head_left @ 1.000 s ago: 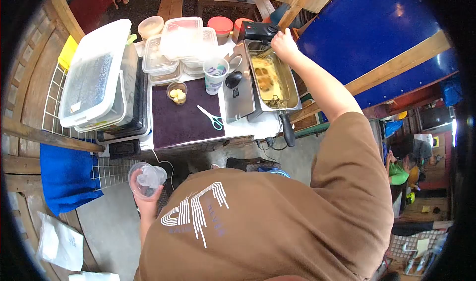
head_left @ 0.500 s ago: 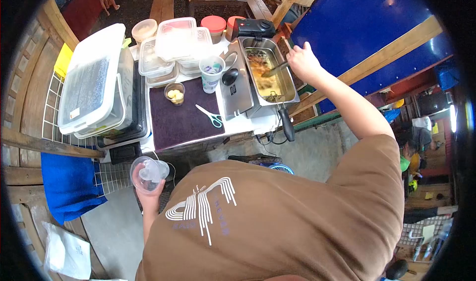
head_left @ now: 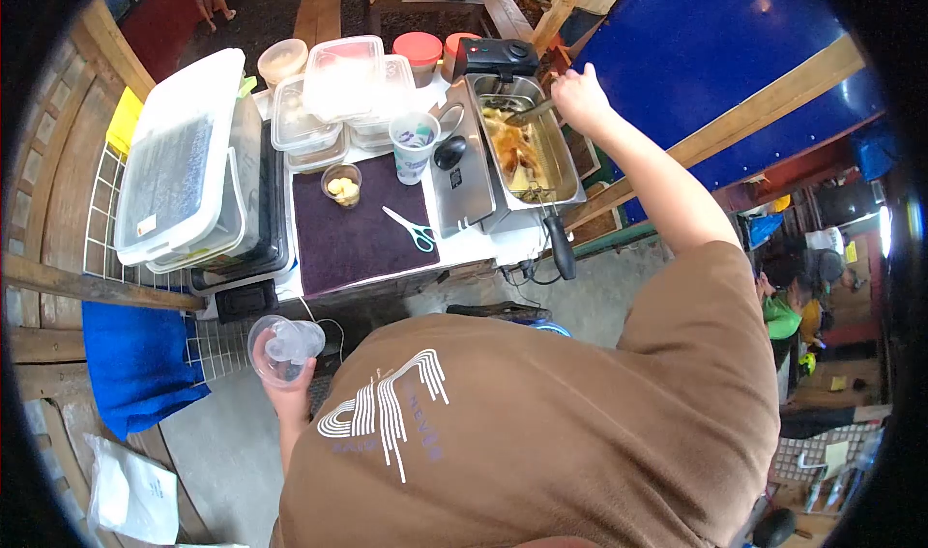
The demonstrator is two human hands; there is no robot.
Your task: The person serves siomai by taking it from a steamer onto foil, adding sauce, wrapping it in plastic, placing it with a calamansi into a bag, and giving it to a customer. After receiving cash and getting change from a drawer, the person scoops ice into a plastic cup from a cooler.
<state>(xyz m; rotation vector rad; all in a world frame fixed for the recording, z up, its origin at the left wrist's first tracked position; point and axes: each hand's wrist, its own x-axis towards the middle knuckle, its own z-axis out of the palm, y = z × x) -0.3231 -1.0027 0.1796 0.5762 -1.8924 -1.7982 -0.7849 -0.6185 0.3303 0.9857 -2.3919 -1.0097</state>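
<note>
My right hand (head_left: 582,100) is closed round a metal cooking utensil (head_left: 527,115). Its far end dips into the deep fryer (head_left: 570,188), among browned food (head_left: 512,150) in bubbling oil; I cannot make out the utensil's exact kind. Low on the left, my left hand (head_left: 290,393) grips a clear plastic cup (head_left: 269,360) tilted to one side, with another clear plastic piece inside its mouth. The fryer's steel lid (head_left: 459,195) lies beside the basin, and the black basket handle (head_left: 558,246) sticks out toward me.
On a dark cloth (head_left: 333,244) are a small cup of yellowish pieces (head_left: 342,186) and scissors (head_left: 416,229). A patterned plastic pitcher (head_left: 414,147) stands near the fryer. Stacked food containers (head_left: 338,84) and a large lidded bin (head_left: 184,161) fill the left. A wooden rail (head_left: 764,113) runs along the right.
My right hand has moved up and slightly left, carrying the utensil toward the fryer's far end. The bubbling food looks more exposed. My left hand and the cup have shifted slightly left and down.
</note>
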